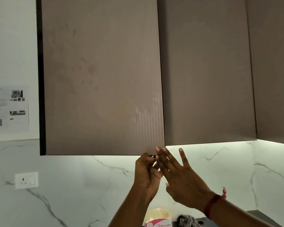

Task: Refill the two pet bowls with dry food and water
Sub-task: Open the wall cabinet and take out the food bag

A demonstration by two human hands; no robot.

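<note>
Ribbed cabinet door (102, 76) is hanging slightly ajar. Left hand (146, 174) is curling fingers under its bottom corner, likely to swing it; right hand (179, 176) is spreading flat, empty, steadying beside. Bowls, food: not in view.

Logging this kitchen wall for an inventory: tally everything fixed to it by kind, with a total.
Taupe-brown wall cabinet doors: 3
White wall switch-and-socket plate: 1
Printed paper sheets taped to the wall: 2, as far as the blur allows
Total: 6
</note>
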